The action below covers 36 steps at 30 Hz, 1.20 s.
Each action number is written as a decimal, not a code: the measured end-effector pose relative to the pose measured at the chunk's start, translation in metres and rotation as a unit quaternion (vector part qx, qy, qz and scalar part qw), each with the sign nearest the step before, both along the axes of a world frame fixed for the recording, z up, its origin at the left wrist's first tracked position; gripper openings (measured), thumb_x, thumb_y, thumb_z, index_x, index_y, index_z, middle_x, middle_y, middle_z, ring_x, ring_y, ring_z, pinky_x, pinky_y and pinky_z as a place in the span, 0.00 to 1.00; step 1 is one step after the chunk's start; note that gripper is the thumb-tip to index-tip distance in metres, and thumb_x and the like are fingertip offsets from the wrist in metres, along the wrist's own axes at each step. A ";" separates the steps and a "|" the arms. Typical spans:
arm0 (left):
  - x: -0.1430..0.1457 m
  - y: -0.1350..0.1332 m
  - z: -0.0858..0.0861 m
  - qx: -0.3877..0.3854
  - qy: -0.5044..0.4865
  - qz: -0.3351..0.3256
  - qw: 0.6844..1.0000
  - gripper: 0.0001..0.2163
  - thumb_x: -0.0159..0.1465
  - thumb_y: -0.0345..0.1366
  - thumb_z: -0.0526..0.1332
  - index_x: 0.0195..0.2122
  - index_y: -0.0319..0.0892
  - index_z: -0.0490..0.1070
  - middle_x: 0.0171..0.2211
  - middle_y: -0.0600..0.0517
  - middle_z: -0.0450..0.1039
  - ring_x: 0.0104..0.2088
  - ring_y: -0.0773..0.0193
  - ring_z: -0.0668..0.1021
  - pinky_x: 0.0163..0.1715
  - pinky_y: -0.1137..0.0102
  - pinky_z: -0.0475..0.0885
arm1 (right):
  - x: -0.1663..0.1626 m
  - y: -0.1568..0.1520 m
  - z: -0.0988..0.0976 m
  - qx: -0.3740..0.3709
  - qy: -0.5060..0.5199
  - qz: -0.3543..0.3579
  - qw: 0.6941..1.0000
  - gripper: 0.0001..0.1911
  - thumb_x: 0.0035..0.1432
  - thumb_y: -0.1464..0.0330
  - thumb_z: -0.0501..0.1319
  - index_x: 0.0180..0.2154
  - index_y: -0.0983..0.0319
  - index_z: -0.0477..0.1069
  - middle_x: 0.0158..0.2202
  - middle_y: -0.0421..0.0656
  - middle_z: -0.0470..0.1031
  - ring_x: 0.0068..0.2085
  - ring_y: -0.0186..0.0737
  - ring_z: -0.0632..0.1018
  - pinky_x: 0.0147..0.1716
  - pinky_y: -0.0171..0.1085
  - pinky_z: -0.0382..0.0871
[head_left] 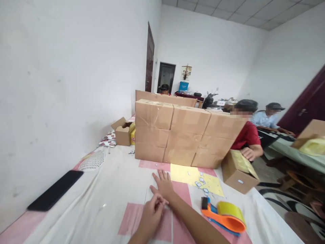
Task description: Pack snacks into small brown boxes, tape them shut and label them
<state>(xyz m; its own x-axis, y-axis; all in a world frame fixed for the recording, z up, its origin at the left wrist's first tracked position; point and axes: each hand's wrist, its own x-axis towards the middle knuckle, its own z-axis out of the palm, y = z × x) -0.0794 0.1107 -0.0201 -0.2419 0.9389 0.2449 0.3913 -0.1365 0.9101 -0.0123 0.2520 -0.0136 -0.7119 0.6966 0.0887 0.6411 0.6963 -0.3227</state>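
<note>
My right hand [164,184] lies flat on the white and pink table cover [106,200], fingers stretched out and apart, holding nothing. Just in front of it, my left hand [151,215] is closed in a pinch, its fingertips meeting beside the right wrist. What it pinches is too thin to make out; a pale strip [172,223] runs down from the fingers. A yellow sheet [185,173] with several small stickers lies just right of my right hand. An orange tape dispenser [224,220] with a yellow roll rests at the lower right.
A wall of stacked cardboard boxes [182,135] stands across the table beyond my hands. A black phone [54,189] lies at the left by the wall. A person in a red shirt [247,135] handles an open box [237,173]; two other people sit further back.
</note>
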 end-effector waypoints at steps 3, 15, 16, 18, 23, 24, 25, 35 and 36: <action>-0.073 0.010 0.031 -0.035 0.196 0.033 0.979 0.08 0.67 0.41 0.53 0.38 0.48 0.71 0.28 0.50 0.78 0.30 0.57 0.79 0.34 0.67 0.68 | -0.002 0.001 -0.010 0.004 -0.003 -0.004 1.000 0.38 0.62 0.51 0.61 0.69 0.56 0.59 0.73 0.54 0.53 0.72 0.68 0.53 0.68 0.66 0.39; -0.348 0.219 0.145 -0.175 0.373 0.190 0.891 0.42 0.64 0.46 0.65 0.70 0.27 0.47 0.70 0.26 0.52 0.64 0.40 0.67 0.58 0.58 0.65 | -0.002 0.000 -0.005 -0.036 -0.012 -0.016 0.999 0.40 0.59 0.51 0.63 0.69 0.54 0.59 0.73 0.53 0.52 0.72 0.67 0.52 0.68 0.67 0.37; -0.351 0.227 0.147 -0.179 0.376 0.183 0.891 0.41 0.64 0.46 0.65 0.68 0.25 0.50 0.68 0.25 0.54 0.64 0.40 0.67 0.59 0.59 0.64 | -0.002 0.000 -0.005 -0.043 -0.011 -0.015 0.999 0.40 0.59 0.51 0.63 0.69 0.53 0.59 0.73 0.53 0.52 0.72 0.67 0.51 0.68 0.67 0.37; -0.351 0.233 0.149 -0.186 0.385 0.168 0.888 0.34 0.65 0.47 0.62 0.63 0.22 0.59 0.63 0.25 0.61 0.61 0.39 0.70 0.58 0.58 0.64 | 0.000 0.000 -0.007 -0.052 -0.002 -0.015 0.999 0.40 0.59 0.49 0.62 0.69 0.52 0.59 0.74 0.52 0.52 0.73 0.66 0.51 0.68 0.67 0.37; -0.334 0.211 0.156 -0.174 0.430 0.148 0.873 0.26 0.71 0.45 0.49 0.51 0.20 0.65 0.53 0.30 0.71 0.54 0.38 0.76 0.51 0.55 0.68 | 0.003 -0.004 -0.007 -0.052 0.045 -0.021 0.997 0.38 0.59 0.48 0.62 0.68 0.51 0.60 0.73 0.51 0.53 0.73 0.64 0.52 0.68 0.65 0.37; -0.331 0.205 0.158 -0.171 0.440 0.152 0.869 0.26 0.70 0.45 0.51 0.51 0.20 0.64 0.51 0.31 0.72 0.52 0.39 0.77 0.49 0.57 0.68 | 0.003 -0.005 -0.006 -0.051 0.053 -0.022 0.997 0.38 0.59 0.48 0.62 0.67 0.51 0.61 0.73 0.51 0.53 0.73 0.64 0.52 0.68 0.65 0.37; -0.329 0.199 0.162 -0.168 0.448 0.158 0.864 0.25 0.70 0.46 0.51 0.50 0.21 0.63 0.49 0.33 0.73 0.51 0.40 0.78 0.47 0.60 0.69 | 0.004 -0.006 -0.005 -0.051 0.060 -0.022 0.997 0.38 0.59 0.48 0.62 0.67 0.51 0.61 0.73 0.51 0.54 0.73 0.63 0.52 0.68 0.64 0.38; -0.317 0.075 0.191 -0.016 0.430 0.261 0.864 0.17 0.66 0.51 0.51 0.31 0.42 0.60 0.32 0.57 0.65 0.35 0.69 0.70 0.32 0.80 0.56 | 0.010 -0.005 -0.002 -0.064 0.183 -0.033 0.980 0.24 0.53 0.61 0.68 0.52 0.60 0.75 0.59 0.50 0.73 0.63 0.55 0.68 0.65 0.54 0.55; -0.316 0.054 0.190 0.005 0.405 0.272 0.873 0.19 0.63 0.55 0.53 0.30 0.42 0.60 0.30 0.58 0.65 0.34 0.70 0.70 0.32 0.80 0.56 | 0.014 -0.006 -0.001 -0.079 0.209 -0.037 0.974 0.21 0.53 0.64 0.67 0.50 0.60 0.76 0.56 0.49 0.75 0.60 0.52 0.71 0.63 0.52 0.60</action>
